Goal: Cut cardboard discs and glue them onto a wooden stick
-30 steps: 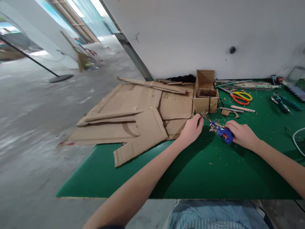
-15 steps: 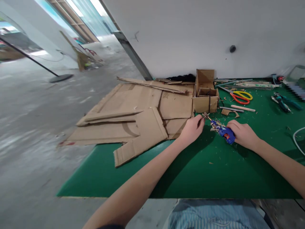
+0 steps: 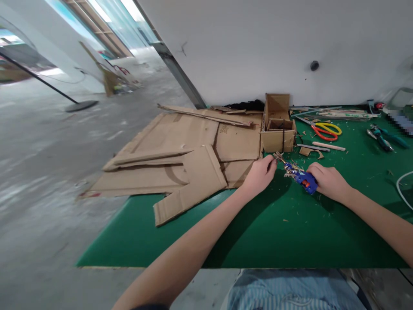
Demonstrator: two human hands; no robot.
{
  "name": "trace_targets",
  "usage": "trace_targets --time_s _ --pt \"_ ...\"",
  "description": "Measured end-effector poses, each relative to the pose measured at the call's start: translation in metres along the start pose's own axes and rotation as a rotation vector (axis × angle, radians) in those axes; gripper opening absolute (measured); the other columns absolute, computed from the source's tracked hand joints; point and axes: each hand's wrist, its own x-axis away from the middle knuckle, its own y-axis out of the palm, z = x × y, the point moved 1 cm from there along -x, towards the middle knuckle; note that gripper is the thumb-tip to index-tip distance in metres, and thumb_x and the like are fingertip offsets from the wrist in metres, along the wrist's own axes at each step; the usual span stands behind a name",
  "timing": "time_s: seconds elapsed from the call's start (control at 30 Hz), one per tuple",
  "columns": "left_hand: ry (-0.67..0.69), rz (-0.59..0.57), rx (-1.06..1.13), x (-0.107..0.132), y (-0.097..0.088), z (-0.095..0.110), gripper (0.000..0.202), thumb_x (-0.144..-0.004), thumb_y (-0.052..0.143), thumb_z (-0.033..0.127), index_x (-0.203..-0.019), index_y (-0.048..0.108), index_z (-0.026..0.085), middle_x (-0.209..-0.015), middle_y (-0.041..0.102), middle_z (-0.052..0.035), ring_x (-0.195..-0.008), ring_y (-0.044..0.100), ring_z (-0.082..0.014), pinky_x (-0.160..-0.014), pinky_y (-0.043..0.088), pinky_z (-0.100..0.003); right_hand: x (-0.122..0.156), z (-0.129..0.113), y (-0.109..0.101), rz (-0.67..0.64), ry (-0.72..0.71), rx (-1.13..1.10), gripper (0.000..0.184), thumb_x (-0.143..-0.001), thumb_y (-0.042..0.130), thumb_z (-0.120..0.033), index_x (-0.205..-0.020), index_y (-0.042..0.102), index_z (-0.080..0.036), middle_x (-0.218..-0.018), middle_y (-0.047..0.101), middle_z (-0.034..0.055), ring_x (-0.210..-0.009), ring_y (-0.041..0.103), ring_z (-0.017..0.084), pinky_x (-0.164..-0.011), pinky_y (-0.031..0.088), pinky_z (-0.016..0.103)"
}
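Note:
My right hand (image 3: pixel 329 181) is closed round a blue glue gun (image 3: pixel 307 181) with an orange trigger. Brown scraps cling to the gun's front, and its nozzle points left. A small brown strip (image 3: pixel 278 157), too small to make out fully, is pinched in the fingertips of my left hand (image 3: pixel 262 173). The nozzle end lies right by this strip; whether they touch I cannot tell. Just behind my left hand stands an open cardboard box (image 3: pixel 275 141) with a black cord down its front.
Flat cardboard sheets (image 3: pixel 193 133) and a cut cardboard piece (image 3: pixel 203 168) cover the left of the green table (image 3: pixel 258 237). Behind my right hand lie scissors (image 3: pixel 325 131), a thin wooden stick (image 3: pixel 328 146) and cardboard scraps (image 3: pixel 310 151). Pliers (image 3: pixel 380 137) and a white cable (image 3: pixel 402 189) are farther right.
The glue gun has turned very slightly in my right hand, and more of its orange trigger shows. My left hand stays in place, holding the strip.

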Motion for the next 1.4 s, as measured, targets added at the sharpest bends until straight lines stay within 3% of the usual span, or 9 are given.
trace_targets --time_s 0.17,0.67,1.0,1.2,1.4 --pt "-0.017 0.004 -0.005 0.0001 -0.0008 0.0006 0.027 -0.095 0.037 0.029 -0.07 0.04 0.021 -0.059 0.046 0.0022 -0.056 0.045 -0.0121 -0.058 0.03 -0.026 0.0004 -0.0008 -0.0021 0.038 -0.032 -0.023 0.022 -0.093 0.047 -0.024 -0.111 0.056 -0.015 -0.112 0.064 0.0117 -0.074 0.061 0.016 -0.05 0.032 0.025" --pt "-0.003 -0.021 -0.038 0.0 0.0014 -0.0002 0.027 -0.094 0.037 0.027 -0.068 0.037 0.021 -0.058 0.043 0.0021 -0.055 0.042 -0.0122 -0.057 0.028 -0.027 0.0005 0.0002 -0.0003 0.049 -0.016 -0.009 0.013 -0.093 0.05 -0.027 -0.096 0.056 -0.016 -0.098 0.065 0.008 -0.063 0.054 0.014 -0.048 0.024 0.026" --pt "0.012 -0.037 -0.051 0.0004 0.0014 0.002 0.026 -0.093 0.038 0.027 -0.068 0.041 0.021 -0.059 0.046 0.0011 -0.056 0.042 -0.0126 -0.057 0.027 -0.027 0.0002 0.0006 0.0012 0.029 0.002 0.02 0.014 -0.093 0.049 -0.028 -0.085 0.054 -0.018 -0.084 0.06 0.0049 -0.055 0.046 0.012 -0.048 0.019 0.027" --pt "0.021 -0.031 -0.055 0.0002 0.0015 0.0016 0.026 -0.093 0.04 0.028 -0.069 0.044 0.02 -0.059 0.048 0.0009 -0.055 0.043 -0.0123 -0.057 0.028 -0.027 -0.0006 0.0012 0.0007 -0.009 -0.011 0.033 0.013 -0.092 0.048 -0.027 -0.084 0.053 -0.018 -0.082 0.06 0.0053 -0.057 0.048 0.013 -0.048 0.02 0.027" --pt "0.02 -0.064 -0.093 0.0007 0.0007 0.0044 0.029 -0.094 0.04 0.03 -0.067 0.043 0.021 -0.057 0.046 0.0003 -0.052 0.039 -0.013 -0.054 0.023 -0.029 -0.0001 -0.0015 -0.003 0.04 -0.033 -0.004 0.021 -0.093 0.048 -0.026 -0.109 0.057 -0.015 -0.11 0.066 0.0117 -0.074 0.061 0.016 -0.049 0.03 0.025"
